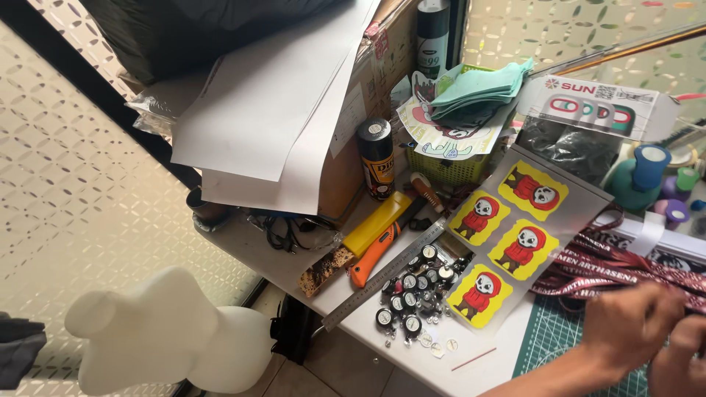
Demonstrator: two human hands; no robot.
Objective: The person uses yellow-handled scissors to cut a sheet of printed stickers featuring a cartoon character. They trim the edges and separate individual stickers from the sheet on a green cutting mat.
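- Head view: the left hand [634,323] sits at about 4 o'clock in the picture, blurred, with its fingers bent down onto the dark red lanyards [610,268]; whether it pinches a strap cannot be told.
- The right hand [680,360] lies at 5 o'clock, cut by the frame edge, just beside the left one; how its fingers stand cannot be told.
- The lanyards lie in a loose heap on the white surface [382,334], at 3 o'clock from the sticker sheet [515,242], which carries yellow patches with red-hooded figures.
- A green cutting mat [555,342] lies under the forearm, at 6 o'clock from the sheet.
- A cluster of round badge reels [412,294] lies at 9 o'clock from the sheet, touching a steel ruler [382,276].
- An orange utility knife [375,254] and a yellow-handled tool [368,235] lie at 10 o'clock from the reels.
- A black spray can [376,158] stands upright at 12 o'clock from the knife, beside a green basket [448,170] holding folded teal cloth [482,88].
- A white torso form [165,331] stands at 8 o'clock, off the surface.
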